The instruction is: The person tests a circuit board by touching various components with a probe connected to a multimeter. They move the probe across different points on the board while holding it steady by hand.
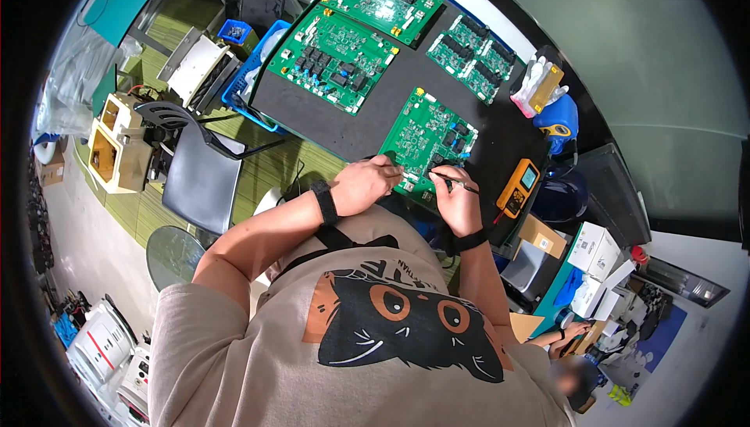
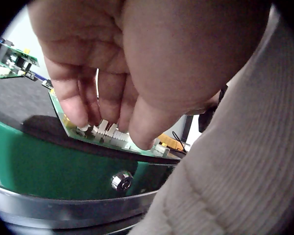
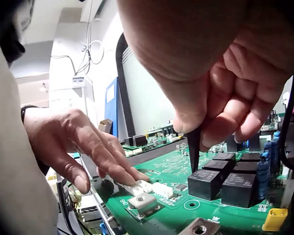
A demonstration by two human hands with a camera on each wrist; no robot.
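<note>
A green circuit board (image 1: 408, 134) lies on the dark mat at the table's near edge. My left hand (image 1: 363, 185) rests at its near left edge, fingers extended and fingertips right at the white connectors (image 3: 161, 190); the thumb stands apart from them in the right wrist view. Between thumb and fingers, my right hand (image 1: 457, 202) pinches a slim black pointed tool (image 3: 194, 147). The tool points down, its tip beside a black block-shaped relay (image 3: 205, 184). More black relays and blue cylindrical parts stand close by on the board. My right palm hides the tool's upper part in the right wrist view.
Two large green boards (image 1: 336, 60) lie at the far left of the mat, smaller boards (image 1: 473, 56) at the far right. An orange multimeter (image 1: 519, 187) and a blue device (image 1: 556, 124) lie to the right. A blue basket (image 1: 254, 75) and chair (image 1: 201, 177) stand left.
</note>
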